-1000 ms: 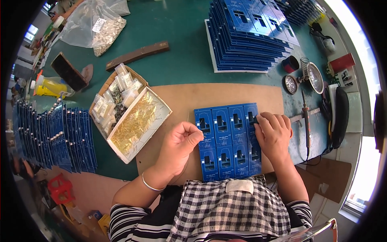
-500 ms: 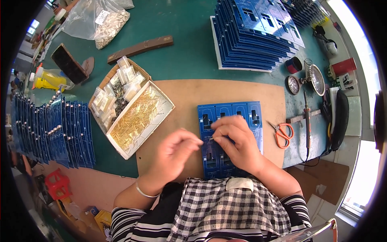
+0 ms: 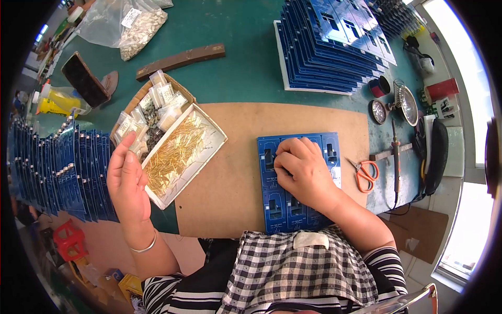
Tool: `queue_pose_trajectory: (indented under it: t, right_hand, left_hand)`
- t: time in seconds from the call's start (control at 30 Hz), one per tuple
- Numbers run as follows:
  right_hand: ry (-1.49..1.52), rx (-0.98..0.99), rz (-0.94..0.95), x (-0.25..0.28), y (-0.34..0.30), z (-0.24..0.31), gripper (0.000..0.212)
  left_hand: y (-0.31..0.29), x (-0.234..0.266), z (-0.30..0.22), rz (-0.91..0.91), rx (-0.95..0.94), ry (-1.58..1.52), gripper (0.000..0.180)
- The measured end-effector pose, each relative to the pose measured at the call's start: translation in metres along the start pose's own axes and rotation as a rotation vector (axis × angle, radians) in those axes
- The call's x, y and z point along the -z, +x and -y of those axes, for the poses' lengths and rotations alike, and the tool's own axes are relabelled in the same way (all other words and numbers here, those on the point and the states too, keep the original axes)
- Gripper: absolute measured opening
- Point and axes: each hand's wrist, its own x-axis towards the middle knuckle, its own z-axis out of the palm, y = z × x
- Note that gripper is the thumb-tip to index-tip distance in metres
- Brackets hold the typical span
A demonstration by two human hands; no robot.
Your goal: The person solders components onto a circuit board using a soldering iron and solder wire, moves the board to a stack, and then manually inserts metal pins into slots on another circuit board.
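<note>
My right hand point(image 3: 306, 175) rests over the blue circuit board panel point(image 3: 272, 201), fingers curled together against its upper half. Whatever they pinch, if anything, is hidden under them. Raised at the left edge of the shallow white box point(image 3: 204, 152), my left hand point(image 3: 128, 186) has its fingers stretched out and nothing visible in them. Inside that box lies a heap of thin gold-coloured pins point(image 3: 180, 149). Behind it, a cardboard tray point(image 3: 191, 97) holds several small clear bags point(image 3: 164, 94) and loose dark parts. The panel lies flat on a brown board point(image 3: 230, 183).
Orange-handled cutters point(image 3: 367, 177) and a soldering iron point(image 3: 396, 167) lie right of the panel. Stacked blue panels point(image 3: 334, 57) stand at the back; more boards point(image 3: 68, 167) line the left. A phone point(image 3: 86, 81) leans upright near a brown bar point(image 3: 180, 60).
My left hand has moved left, away from the circuit board panel, to the box of pins, and its fingers have straightened. My right hand has lowered slightly onto the panel.
</note>
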Motion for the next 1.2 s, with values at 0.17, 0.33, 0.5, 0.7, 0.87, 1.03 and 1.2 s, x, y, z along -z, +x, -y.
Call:
queue_pose_trajectory:
  t: [0.17, 0.33, 0.5, 0.7, 0.87, 1.03, 1.2]
  right_hand:
    - [0.015, 0.021, 0.036, 0.002, 0.002, 0.0, 0.012]
    - [-0.027, 0.061, 0.034, 0.002, 0.006, 0.003, 0.012]
    - [-0.26, 0.231, 0.056, 0.006, 0.009, 0.014, 0.014]
    - [-0.483, 0.344, 0.123, 0.008, 0.008, 0.025, 0.01]
    - [-0.418, 0.346, 0.011, 0.005, -0.004, 0.015, 0.023]
    - [-0.394, 0.289, 0.026, 0.008, -0.012, 0.016, 0.041]
    - [-0.416, 0.239, 0.034, 0.009, -0.015, 0.013, 0.046]
  left_hand:
    - [0.004, 0.019, 0.01, -0.104, -0.205, 0.597, 0.032]
    - [0.005, 0.028, 0.001, -0.129, -0.249, 0.808, 0.027]
    - [0.002, 0.023, -0.012, -0.072, -0.37, 1.06, 0.021]
    - [0.003, 0.01, -0.006, 0.061, -0.351, 1.203, 0.016]
    - [0.002, 0.005, 0.002, 0.143, -0.342, 1.295, 0.015]
    - [0.006, 0.001, 0.011, 0.152, -0.399, 1.389, 0.02]
    - [0.009, 0.001, 0.02, 0.145, -0.404, 1.487, 0.017]
